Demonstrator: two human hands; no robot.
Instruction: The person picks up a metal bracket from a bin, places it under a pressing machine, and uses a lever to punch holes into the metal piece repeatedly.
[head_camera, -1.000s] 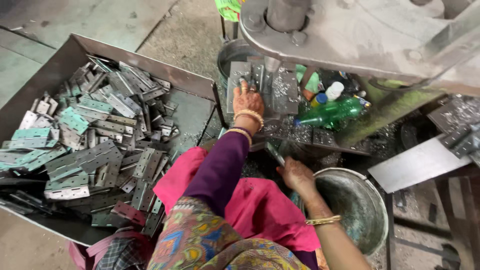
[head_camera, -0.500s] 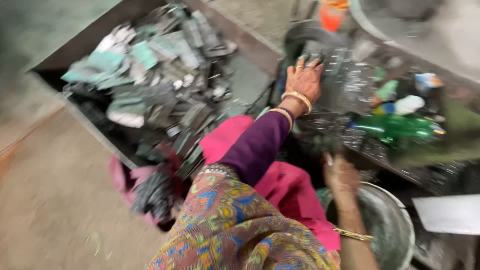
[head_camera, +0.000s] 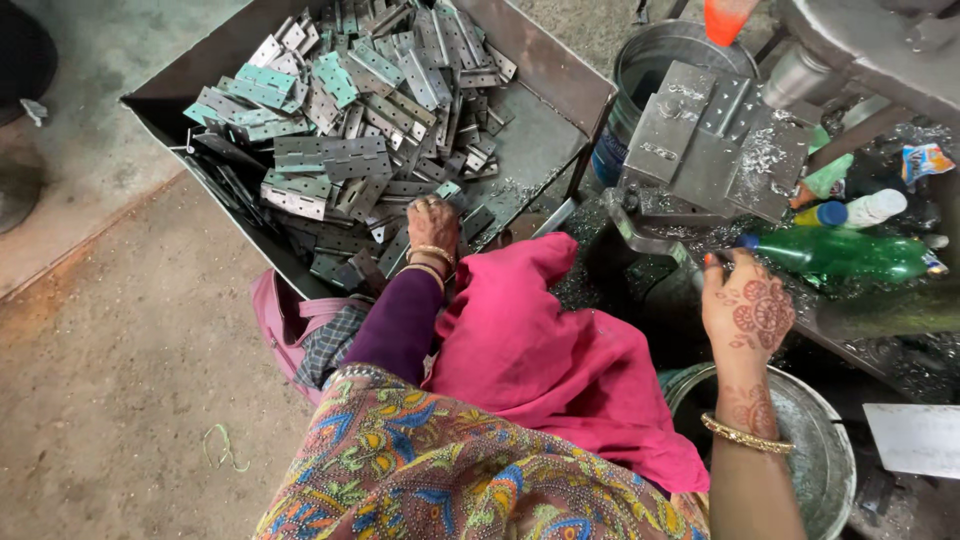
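Underneath everything, bare concrete floor, stained and dusty. On it at upper left, a wide sheet-metal tray with sloping walls, heaped with flat metal hinges, grey and pale green, lying criss-cross in no order and covering most of the tray, with only a bare strip of the bottom on the right side. At upper right, the bed of a heavy machine, carrying several grey steel plates laid aslant and strewn with bright metal shavings. Across the lap, a crumpled pink cloth between the tray and the machine. At lower right, a round steel basin, contents hidden by the forearm; behind the plates, a galvanised bucket. Beside the machine bed, a green plastic bottle on its side, and just above it a white bottle with a blue cap. Left hand, bangled, down on the near edge of the hinge heap, fingers bent onto the top pieces and touching them; cannot tell whether one is pinched or merely pressed. Right hand, patterned with henna, back upward at the front edge of the machine bed just below the green bottle, fingers curled under and out of sight; cannot tell whether closed on anything. Judging by the full tray, most of the hinges not yet handled, and no finished pile in view.
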